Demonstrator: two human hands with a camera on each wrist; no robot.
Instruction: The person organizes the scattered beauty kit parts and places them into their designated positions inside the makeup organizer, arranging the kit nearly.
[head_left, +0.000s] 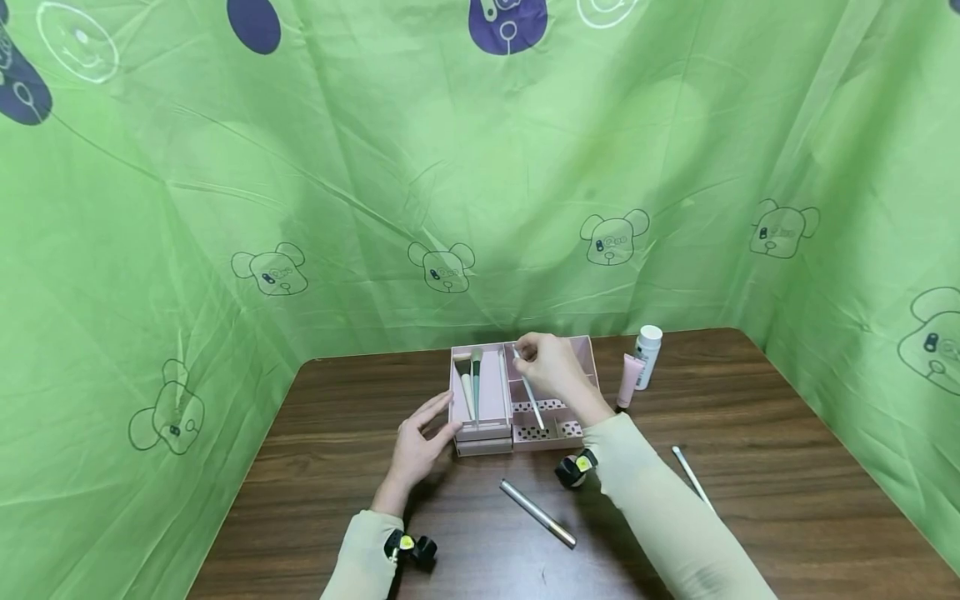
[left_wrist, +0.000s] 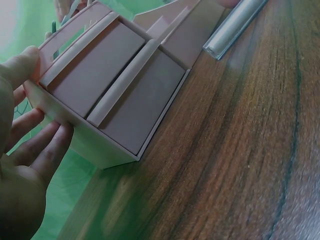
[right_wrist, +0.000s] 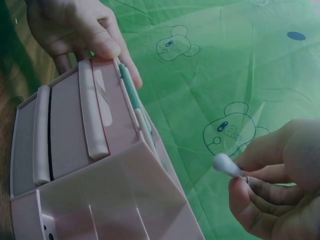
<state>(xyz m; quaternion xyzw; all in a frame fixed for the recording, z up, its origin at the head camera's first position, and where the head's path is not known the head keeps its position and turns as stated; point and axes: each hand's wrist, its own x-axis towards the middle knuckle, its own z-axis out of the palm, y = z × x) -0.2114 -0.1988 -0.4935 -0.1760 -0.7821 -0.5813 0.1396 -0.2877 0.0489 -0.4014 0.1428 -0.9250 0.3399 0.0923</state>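
A pink makeup organizer (head_left: 491,400) stands on the table, with two drawers on its left part showing in the left wrist view. Several makeup brushes (head_left: 476,392) lie in its top left tray. My left hand (head_left: 416,446) rests on the left front corner, thumb at the upper edge and fingers against the side wall (left_wrist: 95,145). Over the right compartments, my right hand (head_left: 551,367) pinches a slim white makeup brush (head_left: 532,400) between thumb and fingers. That brush tilts downward toward the front, and its white rounded end (right_wrist: 226,164) points at the right wrist camera.
A silver cylinder (head_left: 537,513) lies on the wooden table (head_left: 337,467) before the organizer. To the right stand a pink squeeze tube (head_left: 630,379) and a white bottle (head_left: 648,358). Another slim white stick (head_left: 693,477) lies partly behind the right sleeve. Green cloth (head_left: 510,183) encloses the table.
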